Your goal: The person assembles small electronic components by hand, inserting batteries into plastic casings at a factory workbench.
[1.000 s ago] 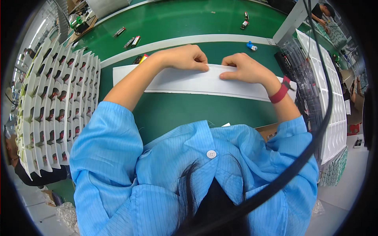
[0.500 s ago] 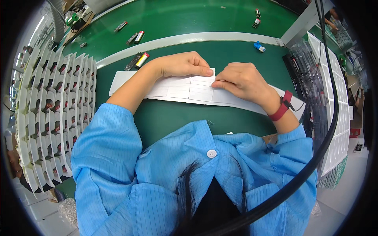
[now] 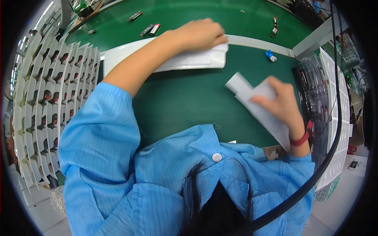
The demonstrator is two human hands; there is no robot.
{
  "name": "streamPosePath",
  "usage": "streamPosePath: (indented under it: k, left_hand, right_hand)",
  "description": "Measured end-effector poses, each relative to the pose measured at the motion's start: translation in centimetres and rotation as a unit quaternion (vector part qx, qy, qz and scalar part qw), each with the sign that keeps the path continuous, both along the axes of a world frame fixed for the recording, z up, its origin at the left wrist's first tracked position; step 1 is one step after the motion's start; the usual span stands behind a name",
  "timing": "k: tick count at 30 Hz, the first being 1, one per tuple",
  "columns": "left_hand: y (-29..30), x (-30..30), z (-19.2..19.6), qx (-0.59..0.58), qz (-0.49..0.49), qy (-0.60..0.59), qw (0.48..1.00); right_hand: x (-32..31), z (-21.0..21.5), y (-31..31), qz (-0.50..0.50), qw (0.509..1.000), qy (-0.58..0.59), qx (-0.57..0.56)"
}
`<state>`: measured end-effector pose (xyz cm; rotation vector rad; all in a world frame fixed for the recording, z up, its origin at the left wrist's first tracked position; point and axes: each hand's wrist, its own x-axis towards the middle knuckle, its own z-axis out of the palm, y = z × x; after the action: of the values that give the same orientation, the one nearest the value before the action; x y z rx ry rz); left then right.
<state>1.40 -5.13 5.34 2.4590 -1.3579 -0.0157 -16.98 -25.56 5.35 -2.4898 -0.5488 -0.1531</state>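
Two separate pieces of white paper are in my hands. My left hand [image 3: 202, 34] is closed on the far edge of the left sheet [image 3: 193, 61], a long flat strip with faint lines that runs left beneath my forearm. Lower and to the right, my right hand [image 3: 279, 100] pinches a narrower paper strip [image 3: 262, 112] between thumb and fingers. That strip is tilted, its upper end pointing away to the left, and it is blurred by motion. A gap of green work surface lies between both pieces.
Stacked white trays [image 3: 51, 102] holding small dark and red parts stand at left. Clear plastic trays [image 3: 315, 90] are stacked at right. A blue-and-white small part [image 3: 270, 56] and red-and-white cylinders [image 3: 154, 29] lie farther back. A black cable [image 3: 336, 98] hangs at right.
The white paper has come apart into two pieces. My left hand has moved farther away with one; my right hand has moved right and nearer with the other.
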Motion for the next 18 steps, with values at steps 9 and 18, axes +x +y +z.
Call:
streamPosePath:
  k: [9, 18]
  left_hand:
    - [-11.5, 3.5, -4.0, -0.030, 0.009, -0.046, 0.998]
    - [-14.3, 1.2, -7.2, -0.261, -0.091, 0.047, 0.960]
  right_hand:
    - [3.3, -1.5, -8.0, -0.250, 0.963, -0.035, -0.093]
    - [8.6, -5.1, -7.0, -0.269, 0.955, -0.027, -0.120]
